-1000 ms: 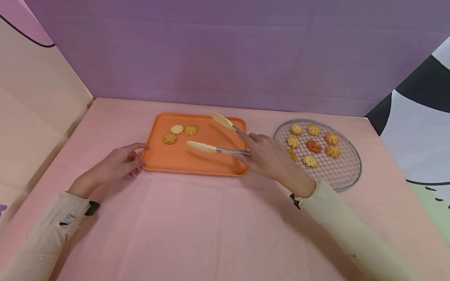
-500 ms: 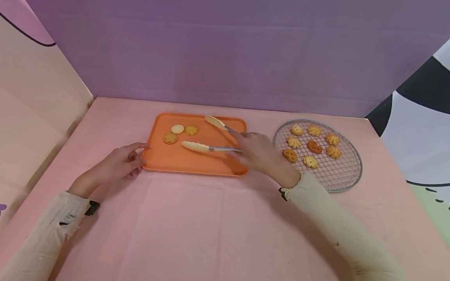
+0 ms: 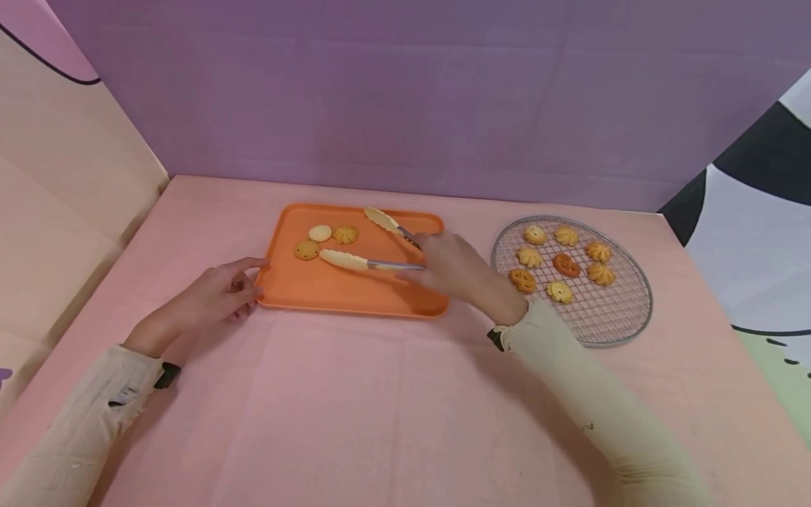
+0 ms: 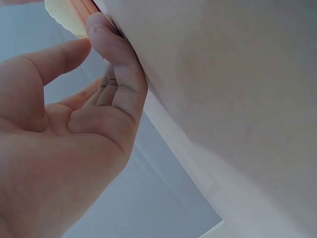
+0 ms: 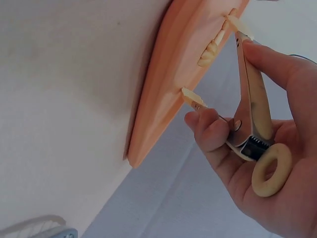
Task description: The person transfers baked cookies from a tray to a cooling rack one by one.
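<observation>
In the head view my right hand (image 3: 453, 264) grips a pair of tongs (image 3: 393, 265) with cream scalloped tips, spread wide over the orange tray (image 3: 355, 299). The near tip overlaps the edge of a dotted round cookie (image 3: 307, 250); the far tip lies toward the tray's back edge. Beside that cookie are a pale round cookie (image 3: 320, 233) and a ridged cookie (image 3: 345, 234). Nothing is between the tong tips. My left hand (image 3: 209, 296) touches the tray's left rim with its fingertips, also seen in the left wrist view. A cream ring (image 5: 272, 170) hangs at the tongs' hinge end.
A round wire rack (image 3: 608, 317) stands to the right, bearing several ridged, ring-shaped and pretzel-shaped cookies, among them a dark pretzel cookie (image 3: 566, 265). A purple wall (image 3: 418, 105) rises behind the pink tabletop (image 3: 317, 408).
My right hand has moved left with the tongs, bringing the near tip up to the dotted cookie. The left hand, tray and cookies have stayed in place.
</observation>
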The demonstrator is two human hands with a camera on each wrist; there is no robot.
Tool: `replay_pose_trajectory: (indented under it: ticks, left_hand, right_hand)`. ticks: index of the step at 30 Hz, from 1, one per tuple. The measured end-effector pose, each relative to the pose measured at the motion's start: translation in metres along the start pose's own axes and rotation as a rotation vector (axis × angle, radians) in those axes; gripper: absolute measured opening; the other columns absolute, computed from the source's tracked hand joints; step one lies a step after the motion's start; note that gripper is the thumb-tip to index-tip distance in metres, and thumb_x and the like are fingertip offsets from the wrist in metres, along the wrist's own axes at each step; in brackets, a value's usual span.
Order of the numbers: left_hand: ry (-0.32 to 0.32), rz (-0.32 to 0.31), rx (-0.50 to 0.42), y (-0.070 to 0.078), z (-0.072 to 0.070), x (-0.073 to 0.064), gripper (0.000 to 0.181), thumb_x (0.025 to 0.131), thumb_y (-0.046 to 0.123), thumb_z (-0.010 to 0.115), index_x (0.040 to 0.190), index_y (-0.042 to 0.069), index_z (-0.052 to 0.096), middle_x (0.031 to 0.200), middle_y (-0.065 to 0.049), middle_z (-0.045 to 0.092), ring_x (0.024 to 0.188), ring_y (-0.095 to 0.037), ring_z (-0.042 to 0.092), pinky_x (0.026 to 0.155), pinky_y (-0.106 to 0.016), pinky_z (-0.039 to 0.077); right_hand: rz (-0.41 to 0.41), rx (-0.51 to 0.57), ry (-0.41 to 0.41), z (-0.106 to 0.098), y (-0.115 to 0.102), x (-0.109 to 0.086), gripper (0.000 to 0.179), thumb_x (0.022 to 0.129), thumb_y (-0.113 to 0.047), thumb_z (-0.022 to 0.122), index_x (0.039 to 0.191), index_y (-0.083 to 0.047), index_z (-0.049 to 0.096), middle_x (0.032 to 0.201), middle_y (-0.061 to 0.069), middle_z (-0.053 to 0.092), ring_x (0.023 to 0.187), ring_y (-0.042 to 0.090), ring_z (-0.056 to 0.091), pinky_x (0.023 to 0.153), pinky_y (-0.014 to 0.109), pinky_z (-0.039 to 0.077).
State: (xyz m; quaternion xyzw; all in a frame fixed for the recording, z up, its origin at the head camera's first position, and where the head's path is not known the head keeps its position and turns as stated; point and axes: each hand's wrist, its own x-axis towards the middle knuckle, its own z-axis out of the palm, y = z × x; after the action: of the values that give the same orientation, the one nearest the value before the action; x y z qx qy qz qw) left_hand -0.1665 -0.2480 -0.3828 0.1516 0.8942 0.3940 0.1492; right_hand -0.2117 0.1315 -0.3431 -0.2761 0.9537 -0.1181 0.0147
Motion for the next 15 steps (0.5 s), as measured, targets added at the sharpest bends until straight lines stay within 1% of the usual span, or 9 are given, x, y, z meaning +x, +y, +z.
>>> replay_pose_trajectory:
  ticks: [7,15]
  left_hand:
    - [-0.004,0.000,0.000,0.0004,0.0004,0.0006,0.053,0.099,0.006,0.061,0.146,-0.002,0.040,0.081,-0.009,0.063,0.064,-0.018,0.060,0.056,-0.028,0.054]
    - [-0.008,-0.008,-0.002,0.0014,-0.0003,-0.0002,0.054,0.098,0.007,0.061,0.147,-0.001,0.039,0.082,-0.010,0.064,0.065,-0.018,0.060,0.057,-0.028,0.055]
  right_hand:
    - [0.010,-0.009,0.004,0.0028,-0.0015,-0.0003,0.058,0.087,-0.043,0.077,0.115,0.005,0.063,0.067,0.003,0.051,0.056,0.018,0.049,0.050,0.030,0.041]
    - [-0.043,-0.034,0.029,0.0024,-0.0041,0.0007,0.052,0.089,-0.038,0.076,0.119,0.003,0.066,0.068,0.002,0.055,0.059,0.019,0.050,0.055,0.034,0.044]
